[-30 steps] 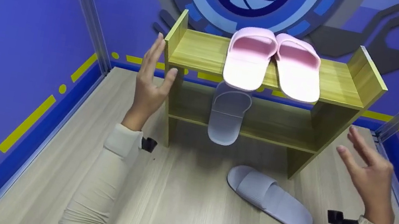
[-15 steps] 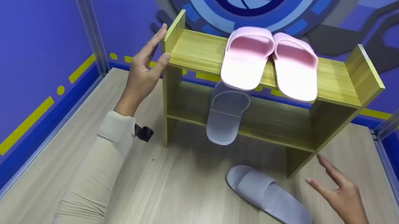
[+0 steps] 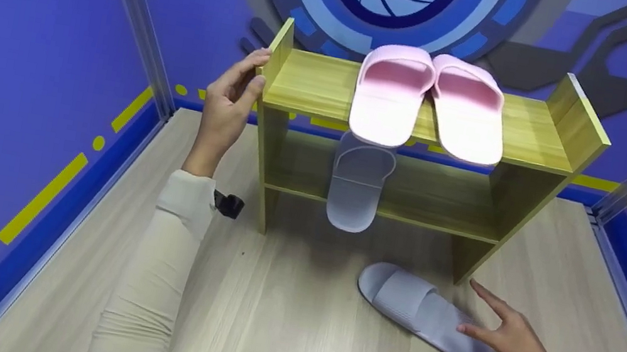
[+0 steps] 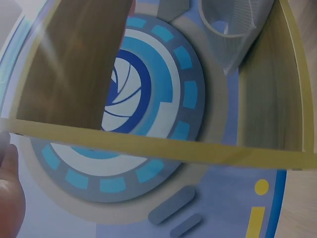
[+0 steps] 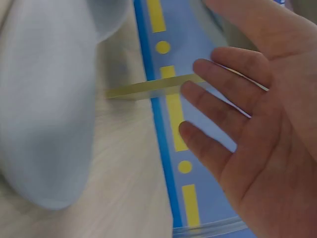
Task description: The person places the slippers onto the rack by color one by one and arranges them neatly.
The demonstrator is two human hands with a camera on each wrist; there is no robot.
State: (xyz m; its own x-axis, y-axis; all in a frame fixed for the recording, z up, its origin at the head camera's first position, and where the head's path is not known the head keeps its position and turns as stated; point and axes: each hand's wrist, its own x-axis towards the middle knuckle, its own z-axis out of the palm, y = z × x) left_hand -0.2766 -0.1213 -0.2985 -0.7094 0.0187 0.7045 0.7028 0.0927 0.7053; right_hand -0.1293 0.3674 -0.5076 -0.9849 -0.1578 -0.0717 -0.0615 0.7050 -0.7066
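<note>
A wooden shoe rack [image 3: 438,190] stands in the middle of the head view. My left hand [image 3: 224,113] holds the front edge of its left side panel near the top, with fingers and thumb bent at the board. In the left wrist view, part of that hand [image 4: 10,193] shows beside the panel's edge [image 4: 148,144]. My right hand [image 3: 515,342] hovers at the heel end of a grey slipper [image 3: 424,312] lying askew on the floor. The right wrist view shows this hand [image 5: 267,124] with fingers apart and nothing in them, beside the slipper [image 5: 49,109].
Two pink slippers [image 3: 388,109] sit side by side on the rack's top shelf, heels outward. Another grey slipper [image 3: 354,202] rests on the lower shelf, its heel overhanging the front. Blue walls [image 3: 3,86] and metal posts [image 3: 131,11] enclose the wooden floor [image 3: 286,337].
My right hand has come down and leftward from beside the rack to the floor slipper. My left hand has moved from beside the side panel to holding its edge.
</note>
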